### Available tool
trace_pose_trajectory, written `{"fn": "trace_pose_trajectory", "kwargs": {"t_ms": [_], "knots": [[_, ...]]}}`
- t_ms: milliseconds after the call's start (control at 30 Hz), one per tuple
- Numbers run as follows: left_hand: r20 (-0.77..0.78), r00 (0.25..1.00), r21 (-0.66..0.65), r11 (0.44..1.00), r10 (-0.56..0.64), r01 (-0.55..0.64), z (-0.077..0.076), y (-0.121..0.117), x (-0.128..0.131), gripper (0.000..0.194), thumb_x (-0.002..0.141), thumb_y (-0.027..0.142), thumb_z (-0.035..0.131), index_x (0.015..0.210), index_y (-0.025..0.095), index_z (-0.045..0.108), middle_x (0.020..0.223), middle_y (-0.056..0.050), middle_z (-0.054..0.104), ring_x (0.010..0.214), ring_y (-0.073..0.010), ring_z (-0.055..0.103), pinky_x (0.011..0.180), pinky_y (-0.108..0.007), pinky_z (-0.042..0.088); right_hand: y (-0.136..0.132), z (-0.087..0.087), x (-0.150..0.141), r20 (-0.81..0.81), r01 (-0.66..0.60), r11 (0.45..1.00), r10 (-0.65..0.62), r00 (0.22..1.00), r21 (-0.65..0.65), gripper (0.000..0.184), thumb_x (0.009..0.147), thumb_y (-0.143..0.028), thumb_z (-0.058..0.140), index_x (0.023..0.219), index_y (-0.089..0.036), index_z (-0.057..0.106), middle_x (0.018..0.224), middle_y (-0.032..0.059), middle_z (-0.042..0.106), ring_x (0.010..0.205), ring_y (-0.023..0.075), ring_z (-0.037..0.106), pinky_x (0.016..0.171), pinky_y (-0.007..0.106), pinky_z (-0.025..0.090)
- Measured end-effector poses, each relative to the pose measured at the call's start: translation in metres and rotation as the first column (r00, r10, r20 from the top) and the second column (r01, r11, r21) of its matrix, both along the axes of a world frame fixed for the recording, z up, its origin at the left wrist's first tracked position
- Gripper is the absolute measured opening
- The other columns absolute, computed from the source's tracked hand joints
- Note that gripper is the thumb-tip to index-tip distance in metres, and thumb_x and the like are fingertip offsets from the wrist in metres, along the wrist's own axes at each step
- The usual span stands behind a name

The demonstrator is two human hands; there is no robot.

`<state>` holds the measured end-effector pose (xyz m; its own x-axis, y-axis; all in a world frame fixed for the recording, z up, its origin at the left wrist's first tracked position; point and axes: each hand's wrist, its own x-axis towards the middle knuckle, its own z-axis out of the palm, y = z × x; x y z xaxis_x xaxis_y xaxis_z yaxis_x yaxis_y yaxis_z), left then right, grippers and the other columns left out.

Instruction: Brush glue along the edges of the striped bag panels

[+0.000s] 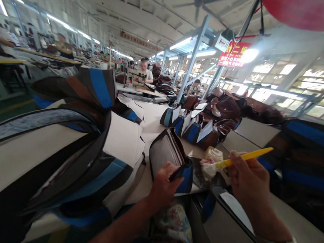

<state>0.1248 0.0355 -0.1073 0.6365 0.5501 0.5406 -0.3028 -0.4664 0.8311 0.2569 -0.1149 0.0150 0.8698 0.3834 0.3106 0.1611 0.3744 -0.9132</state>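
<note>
My left hand [166, 182] is closed around the near edge of a small dark bag [164, 154] with a grey lining and a blue side panel. The bag stands on the table, its inner folds facing up. My right hand [247, 174] pinches a yellow-handled brush [243, 157] between thumb and fingers. The brush points left, its pale bristle end over a messy dark container [197, 171] smeared with whitish stuff. A cream-coloured block or tub [214, 153] sits right behind the brush tip.
Large grey, black and blue bag pieces [121, 139] pile up at the left. Several small bags [192, 130] with papers stand behind, beside brown leather bags [227, 105]. More blue-striped pieces [311, 155] fill the right. A person [147, 76] sits at a machine farther back.
</note>
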Motion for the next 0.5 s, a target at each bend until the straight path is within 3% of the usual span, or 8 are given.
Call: {"fn": "trace_pose_trajectory", "kwargs": {"t_ms": [67,167,233,300,400,500], "knots": [[-0.045,0.994,0.02,0.995,-0.1,0.101,0.019,0.006,-0.014,0.004,0.084,0.018,0.066,0.084,0.017,0.07,0.079,-0.001,0.058,0.084,-0.0174,0.055,0.079,-0.028,0.043,0.007,0.009,-0.003,0.105,0.032,0.996,-0.024,0.994,-0.082,0.035,0.07,-0.042,0.089,0.08,-0.018,0.066,0.061,-0.004,0.055,0.049,0.0075,0.046,0.042,0.016,0.038],[-0.11,0.978,0.007,0.984,-0.175,0.177,0.038,0.009,-0.026,0.013,0.084,0.016,0.065,0.094,0.019,0.072,0.084,-0.001,0.059,0.085,-0.0164,0.055,0.081,-0.027,0.042,0.025,0.012,-0.012,0.293,0.042,0.97,0.031,0.956,-0.239,0.034,0.078,-0.049,0.08,0.079,-0.018,0.065,0.059,-0.0031,0.056,0.051,0.0114,0.048,0.046,0.022,0.04],[-0.124,0.973,-0.018,0.981,-0.193,0.192,0.043,0.009,-0.03,0.014,0.084,0.015,0.064,0.095,0.019,0.072,0.086,-0.001,0.057,0.085,-0.0157,0.055,0.08,-0.027,0.042,0.039,0.009,-0.017,0.449,0.107,0.93,0.067,0.891,-0.351,0.033,0.082,-0.049,0.074,0.075,-0.019,0.063,0.058,-0.0029,0.056,0.051,0.0126,0.048,0.047,0.024,0.039],[-0.125,0.969,-0.04,0.977,-0.214,0.211,0.046,0.009,-0.031,0.008,0.084,0.015,0.064,0.086,0.017,0.071,0.082,0.0,0.055,0.083,-0.0153,0.054,0.078,-0.026,0.041,0.049,0.005,-0.02,0.61,0.259,0.869,0.059,0.79,-0.421,0.035,0.084,-0.049,0.07,0.069,-0.019,0.06,0.055,-0.0032,0.054,0.05,0.0129,0.047,0.047,0.026,0.036],[-0.123,0.968,-0.071,0.974,-0.221,0.213,0.046,0.01,-0.031,0.01,0.084,0.018,0.063,0.075,0.016,0.067,0.077,0.0,0.052,0.079,-0.0153,0.051,0.074,-0.027,0.04,0.054,0.003,-0.018,0.765,0.424,0.831,0.002,0.644,-0.359,0.037,0.086,-0.048,0.067,0.066,-0.02,0.057,0.052,-0.0037,0.052,0.048,0.0131,0.046,0.048,0.028,0.034],[-0.128,0.967,-0.082,0.974,-0.222,0.212,0.046,0.013,-0.031,0.013,0.085,0.02,0.062,0.073,0.016,0.066,0.075,0.0,0.051,0.078,-0.0158,0.05,0.073,-0.027,0.04,0.048,0.007,-0.017,0.782,0.428,0.87,-0.083,0.618,-0.246,0.034,0.087,-0.049,0.068,0.073,-0.019,0.062,0.06,-0.0012,0.061,0.054,0.015,0.055,0.054,0.028,0.041]]}}
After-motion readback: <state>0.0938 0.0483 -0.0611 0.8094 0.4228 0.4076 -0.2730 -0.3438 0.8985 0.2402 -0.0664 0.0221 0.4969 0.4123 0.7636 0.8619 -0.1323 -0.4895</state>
